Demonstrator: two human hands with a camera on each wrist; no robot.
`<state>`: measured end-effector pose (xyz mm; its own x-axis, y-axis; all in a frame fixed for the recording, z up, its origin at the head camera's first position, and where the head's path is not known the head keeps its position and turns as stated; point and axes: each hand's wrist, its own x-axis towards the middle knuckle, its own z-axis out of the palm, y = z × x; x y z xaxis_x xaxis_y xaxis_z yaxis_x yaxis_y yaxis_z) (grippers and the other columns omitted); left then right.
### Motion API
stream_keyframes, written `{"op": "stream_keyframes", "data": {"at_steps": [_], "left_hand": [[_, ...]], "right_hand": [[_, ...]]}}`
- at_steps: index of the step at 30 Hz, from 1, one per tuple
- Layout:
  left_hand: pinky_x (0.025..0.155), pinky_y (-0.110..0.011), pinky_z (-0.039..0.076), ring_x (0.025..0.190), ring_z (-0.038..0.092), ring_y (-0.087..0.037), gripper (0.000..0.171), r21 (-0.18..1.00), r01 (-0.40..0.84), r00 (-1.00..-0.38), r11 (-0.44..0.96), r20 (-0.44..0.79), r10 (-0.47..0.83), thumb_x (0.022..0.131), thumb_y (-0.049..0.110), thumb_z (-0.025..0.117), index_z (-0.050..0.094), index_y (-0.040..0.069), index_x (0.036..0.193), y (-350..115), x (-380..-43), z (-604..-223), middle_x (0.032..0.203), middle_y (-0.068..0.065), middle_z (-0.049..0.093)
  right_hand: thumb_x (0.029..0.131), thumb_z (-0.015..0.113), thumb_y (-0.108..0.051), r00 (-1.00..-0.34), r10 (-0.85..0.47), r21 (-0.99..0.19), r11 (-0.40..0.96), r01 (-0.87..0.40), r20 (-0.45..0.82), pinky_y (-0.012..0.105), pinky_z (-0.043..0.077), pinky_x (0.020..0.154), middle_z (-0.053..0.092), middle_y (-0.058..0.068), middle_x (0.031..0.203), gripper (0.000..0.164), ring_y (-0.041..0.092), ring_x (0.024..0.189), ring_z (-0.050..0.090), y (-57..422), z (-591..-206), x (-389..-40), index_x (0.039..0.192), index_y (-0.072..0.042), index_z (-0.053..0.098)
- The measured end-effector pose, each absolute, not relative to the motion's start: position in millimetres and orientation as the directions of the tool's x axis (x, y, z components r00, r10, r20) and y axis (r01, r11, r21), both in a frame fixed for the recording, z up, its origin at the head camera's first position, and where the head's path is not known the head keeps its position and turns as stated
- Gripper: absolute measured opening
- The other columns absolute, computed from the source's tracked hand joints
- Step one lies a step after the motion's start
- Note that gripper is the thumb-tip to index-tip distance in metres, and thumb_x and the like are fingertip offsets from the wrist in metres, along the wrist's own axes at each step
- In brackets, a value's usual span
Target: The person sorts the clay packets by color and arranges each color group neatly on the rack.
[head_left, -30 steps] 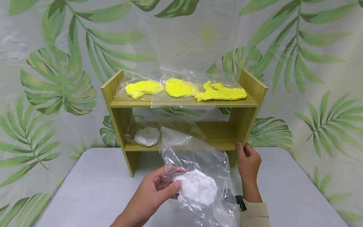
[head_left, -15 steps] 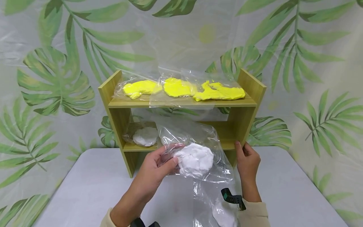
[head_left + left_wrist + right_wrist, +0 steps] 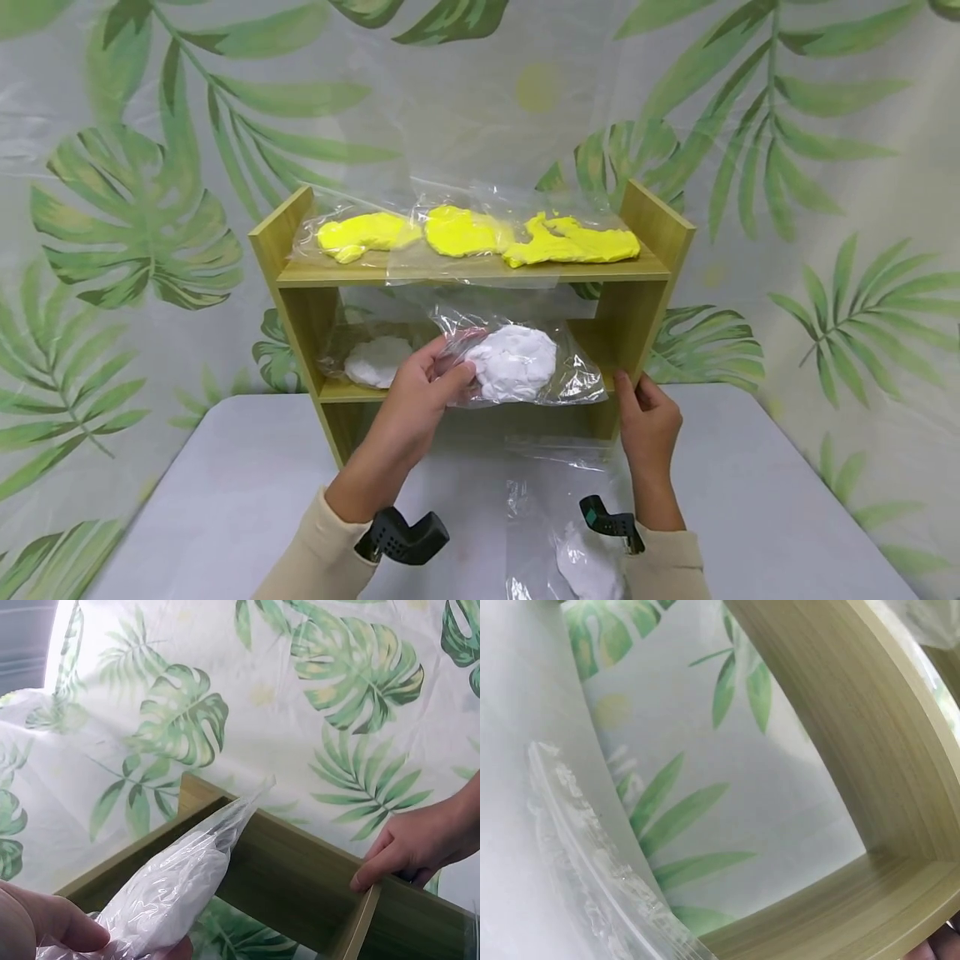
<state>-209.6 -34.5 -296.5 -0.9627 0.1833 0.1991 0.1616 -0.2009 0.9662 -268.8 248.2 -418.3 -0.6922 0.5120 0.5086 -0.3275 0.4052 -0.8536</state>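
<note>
My left hand pinches a clear plastic bag with a flattened lump of white clay-like stuff, thumb in front. It holds this bag before the middle level of a two-level wooden shelf. In the left wrist view the white lump shows edge-on near the thumb. My right hand grips the front edge of the shelf's right side panel, its thumb on the edge; the left wrist view shows this right hand too. Only fingertips appear in the right wrist view.
Three bagged yellow lumps lie along the top level. Another bagged white lump sits at the middle level's left end. A further white bag lies on the white table, near my right wrist. A leaf-patterned cloth hangs behind.
My left hand has raised the bagged white lump from above the table, up and forward to the shelf's middle level. The right hand keeps its grip on the side panel.
</note>
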Motion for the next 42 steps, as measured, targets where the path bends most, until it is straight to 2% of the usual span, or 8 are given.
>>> {"op": "stream_keyframes", "data": {"at_steps": [4, 7, 10, 14, 21, 23, 31, 42], "left_hand": [[0.074, -0.026, 0.053, 0.087, 0.060, -0.012, 0.040, 0.973, 0.145, -0.975, -0.178, 0.171, 0.141, 0.095, 0.000, 0.055, 0.053, 0.002, 0.134, -31, -226, -296, 0.119, -0.015, 0.060], [0.073, -0.025, 0.052, 0.083, 0.060, -0.011, 0.038, 0.978, 0.124, -0.983, -0.167, 0.143, 0.111, 0.094, 0.002, 0.056, 0.054, 0.001, 0.132, -28, -236, -297, 0.107, -0.011, 0.062], [0.072, -0.027, 0.053, 0.079, 0.059, -0.012, 0.036, 0.981, 0.106, -0.986, -0.160, 0.124, 0.107, 0.094, 0.003, 0.057, 0.055, 0.003, 0.131, -27, -244, -298, 0.097, -0.007, 0.061], [0.072, -0.028, 0.053, 0.078, 0.057, -0.013, 0.035, 0.983, 0.117, -0.985, -0.141, 0.134, 0.113, 0.094, 0.004, 0.056, 0.059, 0.008, 0.129, -27, -253, -300, 0.095, -0.005, 0.058], [0.067, -0.027, 0.050, 0.075, 0.052, -0.013, 0.037, 0.985, 0.168, -0.980, -0.035, 0.171, 0.107, 0.094, 0.005, 0.054, 0.060, 0.011, 0.129, -27, -266, -308, 0.129, -0.007, 0.053], [0.067, -0.028, 0.049, 0.075, 0.050, -0.014, 0.037, 0.984, 0.177, -0.979, -0.004, 0.177, 0.105, 0.094, 0.005, 0.054, 0.060, 0.012, 0.130, -27, -270, -312, 0.130, -0.006, 0.052], [0.068, -0.032, 0.051, 0.072, 0.051, -0.017, 0.035, 0.985, 0.166, -0.983, 0.053, 0.161, 0.090, 0.095, 0.007, 0.052, 0.061, 0.014, 0.129, -33, -278, -321, 0.083, -0.007, 0.055], [0.067, -0.030, 0.051, 0.073, 0.057, -0.017, 0.040, 0.966, 0.172, -0.983, 0.195, 0.156, 0.097, 0.094, 0.006, 0.051, 0.055, 0.009, 0.134, -36, -287, -319, 0.087, -0.011, 0.064]], "right_hand": [[0.091, 0.067, -0.031, -0.688, 0.506, -0.846, 0.414, -0.335, 0.520, 0.007, 0.048, 0.066, 0.072, 0.013, 0.100, 0.033, -0.011, 0.079, 0.060, 247, -419, -270, 0.111, -0.005, 0.073], [0.092, 0.066, -0.031, -0.689, 0.498, -0.842, 0.415, -0.344, 0.527, 0.007, 0.047, 0.066, 0.072, 0.014, 0.100, 0.034, -0.012, 0.079, 0.060, 246, -419, -271, 0.112, -0.005, 0.072], [0.092, 0.067, -0.031, -0.689, 0.495, -0.840, 0.419, -0.343, 0.529, 0.006, 0.047, 0.066, 0.072, 0.015, 0.100, 0.034, -0.014, 0.079, 0.059, 245, -420, -271, 0.112, -0.005, 0.072], [0.092, 0.066, -0.030, -0.688, 0.492, -0.836, 0.426, -0.345, 0.534, 0.005, 0.046, 0.065, 0.072, 0.015, 0.100, 0.033, -0.016, 0.078, 0.058, 244, -418, -271, 0.112, -0.004, 0.072], [0.091, 0.067, -0.032, -0.689, 0.498, -0.841, 0.425, -0.334, 0.526, 0.006, 0.046, 0.063, 0.072, 0.014, 0.096, 0.032, -0.013, 0.075, 0.059, 243, -417, -270, 0.110, -0.006, 0.074], [0.091, 0.067, -0.032, -0.691, 0.499, -0.843, 0.425, -0.331, 0.523, 0.006, 0.046, 0.064, 0.072, 0.014, 0.097, 0.032, -0.013, 0.076, 0.059, 242, -417, -270, 0.110, -0.006, 0.074], [0.091, 0.067, -0.032, -0.694, 0.497, -0.844, 0.423, -0.331, 0.521, 0.007, 0.046, 0.064, 0.073, 0.013, 0.097, 0.032, -0.012, 0.077, 0.060, 243, -415, -268, 0.111, -0.007, 0.074], [0.091, 0.067, -0.032, -0.693, 0.503, -0.847, 0.419, -0.326, 0.516, 0.006, 0.046, 0.065, 0.072, 0.014, 0.099, 0.034, -0.014, 0.077, 0.058, 246, -415, -265, 0.112, -0.006, 0.073]]}}
